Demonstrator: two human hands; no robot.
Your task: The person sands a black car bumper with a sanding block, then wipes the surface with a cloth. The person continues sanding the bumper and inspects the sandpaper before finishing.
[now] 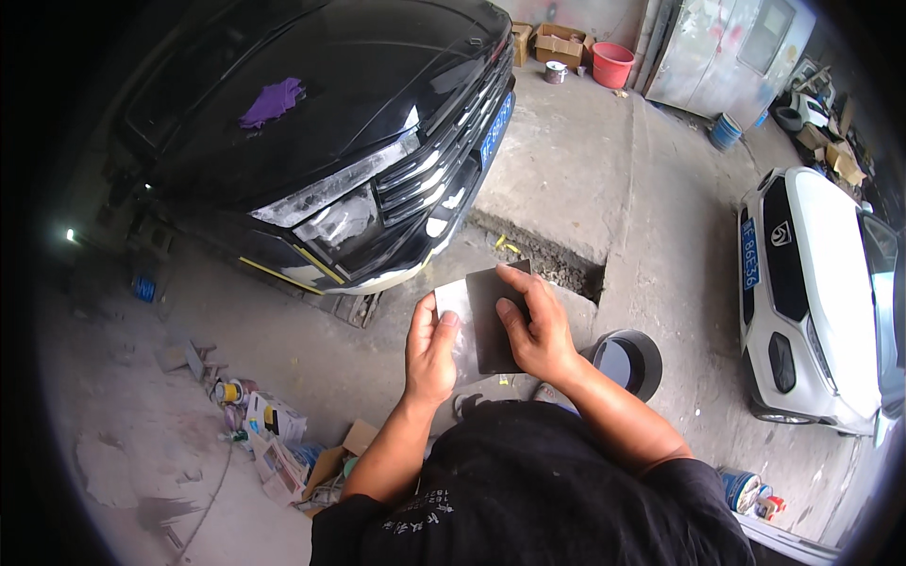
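Note:
In front of my chest, both hands hold what looks like a sheet of sandpaper [486, 325], dark grey and matte on the right and pale, shiny on the left. Whether it is one folded sheet or two overlapping ones, I cannot tell. My left hand [431, 357] is closed on the pale part [461, 354], thumb on top. Across the dark face lie the thumb and fingers of my right hand [540, 332], gripping its right edge. Ahead to the left stands a black car [349, 113] with whitish, dulled patches around its headlight [340, 184] and bumper.
A purple cloth [272, 102] lies on the black hood. Near my right forearm stands a dark bucket [651, 382] holding liquid. A broken pit [571, 274] opens in the concrete ahead. A white car [830, 283] is at right; boxes and cans [274, 424] clutter the lower left.

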